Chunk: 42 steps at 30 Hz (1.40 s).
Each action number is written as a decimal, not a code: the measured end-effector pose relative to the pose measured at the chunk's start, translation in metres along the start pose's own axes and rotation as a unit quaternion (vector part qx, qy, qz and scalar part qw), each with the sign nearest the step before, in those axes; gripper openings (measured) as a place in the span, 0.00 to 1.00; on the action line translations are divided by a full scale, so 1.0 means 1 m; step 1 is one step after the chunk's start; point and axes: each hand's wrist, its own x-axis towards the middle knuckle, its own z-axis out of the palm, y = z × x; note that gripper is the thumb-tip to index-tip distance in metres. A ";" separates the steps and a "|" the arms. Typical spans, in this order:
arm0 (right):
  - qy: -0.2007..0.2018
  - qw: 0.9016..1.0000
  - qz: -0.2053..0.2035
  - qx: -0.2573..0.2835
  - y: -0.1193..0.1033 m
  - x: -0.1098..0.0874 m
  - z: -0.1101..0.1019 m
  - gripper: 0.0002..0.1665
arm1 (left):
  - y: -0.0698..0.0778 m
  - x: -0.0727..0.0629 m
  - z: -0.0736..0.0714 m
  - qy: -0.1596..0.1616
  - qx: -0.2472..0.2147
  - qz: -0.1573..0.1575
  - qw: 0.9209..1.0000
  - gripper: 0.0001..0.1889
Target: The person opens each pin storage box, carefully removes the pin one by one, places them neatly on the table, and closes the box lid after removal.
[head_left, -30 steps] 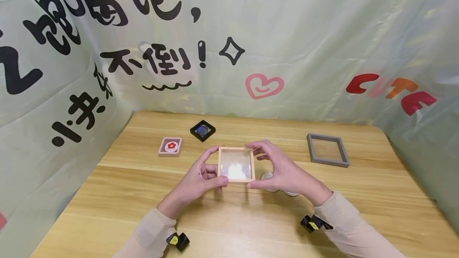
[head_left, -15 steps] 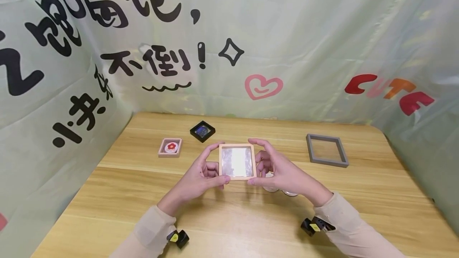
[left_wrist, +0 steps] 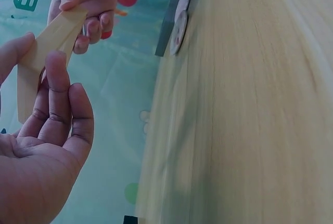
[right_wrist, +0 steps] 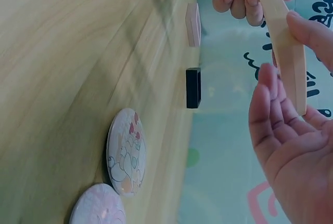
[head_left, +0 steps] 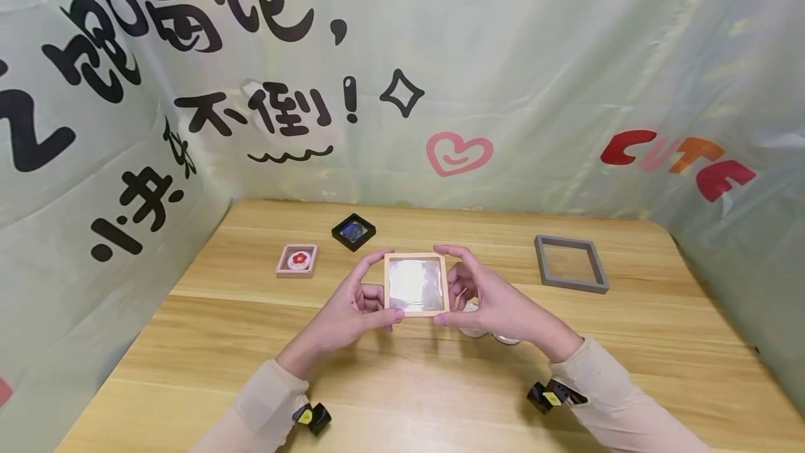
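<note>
A light peach square display frame (head_left: pixel 417 255) with a clear film in its middle is held up above the table by both hands. My left hand (head_left: pixel 352 310) grips its left side, thumb at the lower corner and index finger at the upper one. On the opposite side, my right hand (head_left: pixel 499 303) holds the right corners in the same way. Both wrist views show the frame (right_wrist: pixel 286 47) edge-on between the hands. Two round badges lie under the right hand, partly hidden in the head view; the right wrist view shows one printed badge (right_wrist: pixel 126 151) overlapping a pinker badge (right_wrist: pixel 100 208).
At the back left of the wooden table (head_left: pixel 402 397) lie a small pink frame (head_left: pixel 296 274) holding a red-flower badge and a black frame (head_left: pixel 353 232) with a blue piece inside. A larger grey frame (head_left: pixel 575 285) lies at the right. Printed cloth (head_left: pixel 534 75) encloses the table.
The peach frame has risen slightly and tilted, so the bright reflection on its film has shifted. Both hands have kept their grip on it. The things on the table stay put.
</note>
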 end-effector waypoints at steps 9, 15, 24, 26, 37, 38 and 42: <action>0.022 0.992 -0.013 -0.124 -0.007 0.002 0.000 0.59 | -0.001 0.004 0.002 -0.007 0.003 0.000 1.000 0.52; 0.031 0.970 -0.033 -0.239 -0.015 0.007 0.004 0.59 | -0.002 0.008 0.008 -0.020 0.016 0.007 1.000 0.52; 0.046 0.944 -0.052 -0.324 -0.021 0.013 0.008 0.62 | -0.003 0.014 0.015 -0.023 0.031 0.004 0.999 0.52; 0.046 0.942 -0.054 -0.327 -0.021 0.013 0.007 0.61 | -0.003 0.015 0.016 -0.021 0.033 0.002 0.999 0.51; 0.045 0.939 -0.059 -0.337 -0.012 0.016 0.001 0.60 | -0.004 0.021 0.020 -0.024 0.045 -0.014 0.999 0.54; 0.044 0.939 -0.058 -0.336 -0.011 0.017 0.001 0.60 | -0.004 0.022 0.020 -0.025 0.046 -0.017 0.998 0.54; 0.035 0.942 -0.045 -0.331 -0.008 0.018 -0.002 0.61 | -0.004 0.024 0.021 -0.028 0.042 -0.027 0.998 0.56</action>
